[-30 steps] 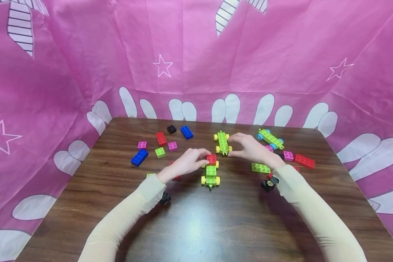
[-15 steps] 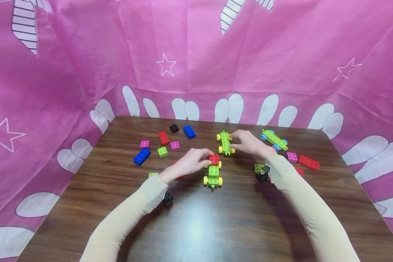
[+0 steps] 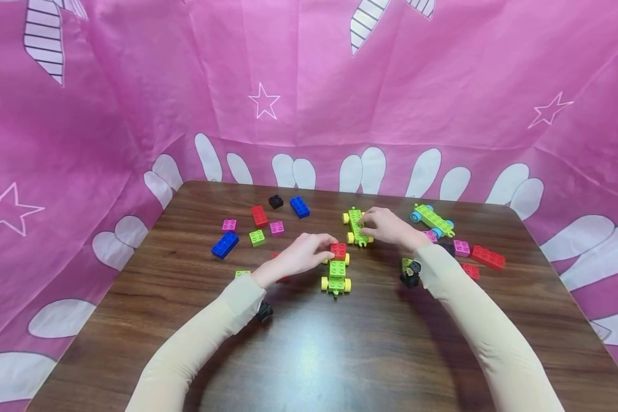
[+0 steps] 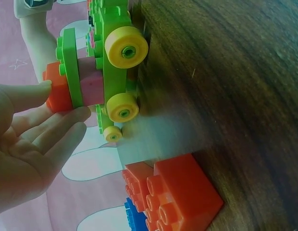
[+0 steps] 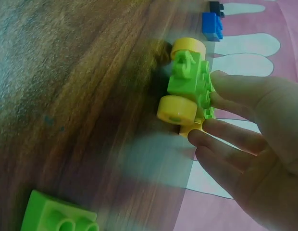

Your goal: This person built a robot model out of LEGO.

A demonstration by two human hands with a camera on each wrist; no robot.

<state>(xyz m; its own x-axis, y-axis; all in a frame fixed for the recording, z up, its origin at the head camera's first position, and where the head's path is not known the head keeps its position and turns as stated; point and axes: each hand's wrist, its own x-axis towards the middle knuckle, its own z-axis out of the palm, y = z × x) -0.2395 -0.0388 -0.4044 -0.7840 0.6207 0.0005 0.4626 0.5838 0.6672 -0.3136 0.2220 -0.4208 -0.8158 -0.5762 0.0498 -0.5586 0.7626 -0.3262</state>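
**Two hands on two green wheeled bases**

A pink cloth (image 3: 134, 114) printed with stars and white petal shapes hung behind and around a dark wooden worktop (image 3: 314, 343). Both forearms, in cream sleeves, reached in from the near edge.

The left hand (image 3: 301, 256) lay at the middle of the worktop, its thumb and fingers pinching the red brick (image 3: 338, 250) that sat on the far end of the nearer green car base (image 3: 336, 274), a yellow-wheeled chassis standing on the worktop. The left wrist view showed the fingertips (image 4: 67, 120) against the red brick (image 4: 57, 91) above a green plate and a pink piece.

The right hand (image 3: 388, 226) was just beyond it, fingers curled around the second green car base (image 3: 356, 225), also yellow-wheeled and standing on the wood; the right wrist view showed fingers (image 5: 235, 89) touching its side by the wheels.

A third green base with blue wheels (image 3: 431, 220) stood to the right, near a long red brick (image 3: 488, 257) and a small pink brick (image 3: 462, 247). To the left lay loose bricks: a blue one (image 3: 225, 245), another blue (image 3: 300, 206), red (image 3: 259, 216), black (image 3: 275, 201), and small pink and green ones.
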